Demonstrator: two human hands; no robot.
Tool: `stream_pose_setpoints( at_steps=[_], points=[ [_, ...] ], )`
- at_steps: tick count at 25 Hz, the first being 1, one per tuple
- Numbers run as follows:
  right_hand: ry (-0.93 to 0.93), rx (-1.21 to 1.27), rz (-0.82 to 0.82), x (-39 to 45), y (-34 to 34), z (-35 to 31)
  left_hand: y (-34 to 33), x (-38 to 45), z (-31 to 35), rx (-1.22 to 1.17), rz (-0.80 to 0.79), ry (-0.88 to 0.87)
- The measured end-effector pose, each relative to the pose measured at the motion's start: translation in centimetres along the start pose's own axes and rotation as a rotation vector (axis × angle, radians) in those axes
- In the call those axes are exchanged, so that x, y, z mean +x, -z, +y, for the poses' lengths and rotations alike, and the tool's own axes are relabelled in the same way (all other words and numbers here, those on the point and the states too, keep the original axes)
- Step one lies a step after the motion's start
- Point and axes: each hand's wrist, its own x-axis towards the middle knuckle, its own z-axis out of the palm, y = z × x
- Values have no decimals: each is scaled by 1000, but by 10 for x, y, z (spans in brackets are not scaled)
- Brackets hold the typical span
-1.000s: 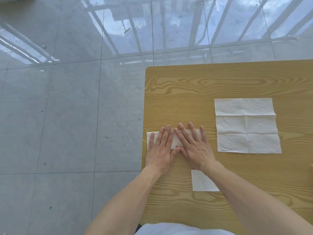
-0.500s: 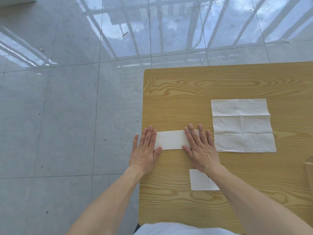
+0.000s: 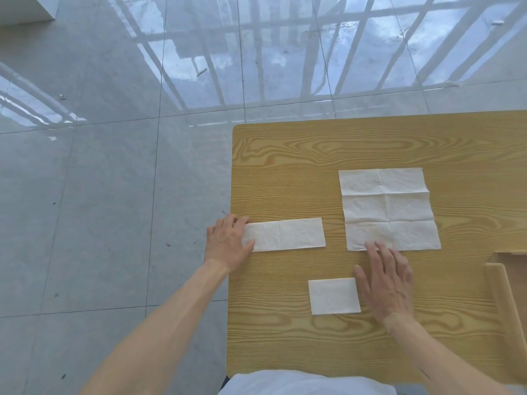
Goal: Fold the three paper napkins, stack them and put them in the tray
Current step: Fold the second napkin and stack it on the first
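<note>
The left hand [image 3: 228, 243] lies flat, palm down, at the worktop's [image 3: 285, 155] left edge, its fingers [image 3: 239, 222] straight and close together, pressing the left end of the strip [image 3: 288, 234], a napkin folded into a long band with one crease across its middle; nothing is gripped, and the hand hides the band's left end. The right hand [image 3: 387, 283] is also flat and released, fingers slightly spread, palm on the bare wood near the worktop's near edge. Its fingertips [image 3: 370, 248] touch or overlap the near edge of the open napkin [image 3: 387, 209], which lies unfolded and creased into six panels towards the right of the worktop; whether they press it or only rest there cannot be told. The thumb sits just beside the right edge of the small napkin [image 3: 333, 295], a folded rectangle nearest the near edge, and contact there is unclear. The three napkins lie apart, none stacked. The tray [image 3: 497, 273] shows only as a wooden corner at the right, cut off by the frame, its inside mostly out of sight. The worktop's right side is cut off too.
</note>
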Motion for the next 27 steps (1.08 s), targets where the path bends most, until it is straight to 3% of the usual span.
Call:
stream_pose_setpoints(
  at_steps=[10,16,21,27],
  points=[
    [-98,3,11,-9,-32,3,20,26,19,-110,-248,278],
    [-97,32,46,-9,-36,6,35,20,14,-608,-285,421],
    [-101,39,54,-10,-38,7,46,12,29,-833,-256,416],
    [-104,44,56,-10,-38,7,42,21,72,-944,-262,372]
  ],
)
